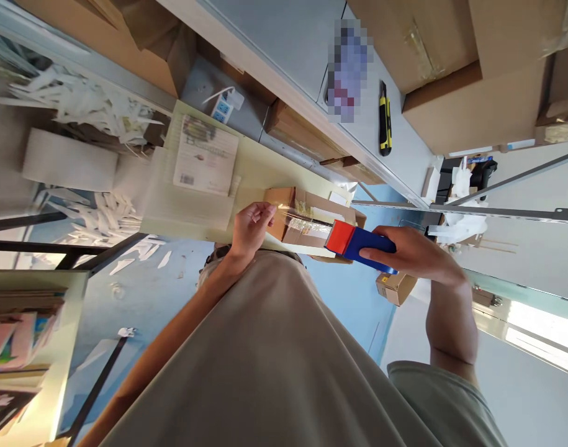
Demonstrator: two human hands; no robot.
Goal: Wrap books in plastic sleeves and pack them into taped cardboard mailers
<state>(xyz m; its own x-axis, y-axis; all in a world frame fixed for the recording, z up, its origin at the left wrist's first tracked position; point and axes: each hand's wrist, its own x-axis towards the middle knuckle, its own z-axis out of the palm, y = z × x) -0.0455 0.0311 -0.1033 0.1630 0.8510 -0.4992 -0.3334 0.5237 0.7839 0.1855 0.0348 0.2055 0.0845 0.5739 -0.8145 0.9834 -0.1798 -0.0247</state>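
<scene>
My right hand (400, 251) grips a blue and red tape gun (358, 243) above the right end of a cardboard box (306, 226). From its red head, a strip of clear packing tape (306, 217) stretches leftward over the box. The fingertips of my left hand (251, 230) are pinched on the tape's free end, just beyond the box's left side. Whether the strip touches the box along its length I cannot tell. The box sits on a pale yellow table (256, 167) close to my body.
A printed booklet (204, 155) lies on the table to the left. On the white shelf (284, 49) rests a yellow and black utility knife (385, 121) beside a blurred-out item. A power strip (222, 108) sits behind the table. A smaller carton (395, 287) is at the right.
</scene>
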